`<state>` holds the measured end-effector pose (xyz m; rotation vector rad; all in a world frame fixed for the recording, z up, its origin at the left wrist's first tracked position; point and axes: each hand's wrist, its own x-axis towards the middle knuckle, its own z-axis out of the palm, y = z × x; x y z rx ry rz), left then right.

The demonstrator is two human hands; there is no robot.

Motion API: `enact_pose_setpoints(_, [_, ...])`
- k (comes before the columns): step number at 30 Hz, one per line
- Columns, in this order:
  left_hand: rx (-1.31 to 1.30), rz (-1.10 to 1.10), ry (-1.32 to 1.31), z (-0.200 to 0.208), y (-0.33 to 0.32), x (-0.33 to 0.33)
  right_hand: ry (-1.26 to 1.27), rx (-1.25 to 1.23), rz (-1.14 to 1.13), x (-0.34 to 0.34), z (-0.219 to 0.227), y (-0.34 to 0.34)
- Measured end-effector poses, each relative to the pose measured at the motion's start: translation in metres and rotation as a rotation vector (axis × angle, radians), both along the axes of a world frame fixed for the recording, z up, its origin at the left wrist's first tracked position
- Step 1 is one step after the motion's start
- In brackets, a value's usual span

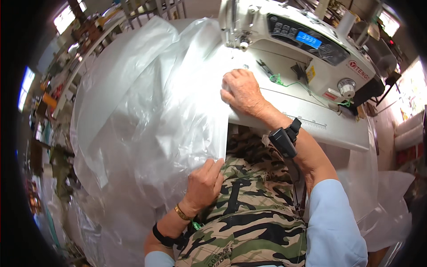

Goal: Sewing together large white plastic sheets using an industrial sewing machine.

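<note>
A large sheet of translucent white plastic [147, 107] spreads over the left of the table and hangs down toward my lap. With fingers pinched, my left hand [205, 182] grips its straight right edge low down, above my lap. Further up the same edge, my right hand [242, 91] is closed on the sheet, just in front of the needle area of a white sewing machine [284, 49]. The strip between the hands runs nearly straight. Glare from the machine's lamp washes out the sheet near the needle.
Thread snips [265, 67] and a tangle of green thread [278, 80] lie on the machine bed, right of my right hand. A handwheel-like knob [346, 87] sits on the machine's right end. More clear sheeting [387, 204] hangs at the right. A metal rack [153, 10] stands behind.
</note>
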<state>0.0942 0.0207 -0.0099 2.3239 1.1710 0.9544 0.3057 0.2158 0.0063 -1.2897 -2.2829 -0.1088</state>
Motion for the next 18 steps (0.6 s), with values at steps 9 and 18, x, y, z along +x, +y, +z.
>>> enact_pose_setpoints(9, [-0.027,-0.032,-0.045,-0.005,0.017,-0.001,-0.071,-0.121,-0.006,0.002,0.001,0.001])
enact_pose_setpoints(18, [-0.014,-0.004,0.039,0.01,0.067,0.006,-0.028,-0.2,0.044,0.004,-0.005,0.008])
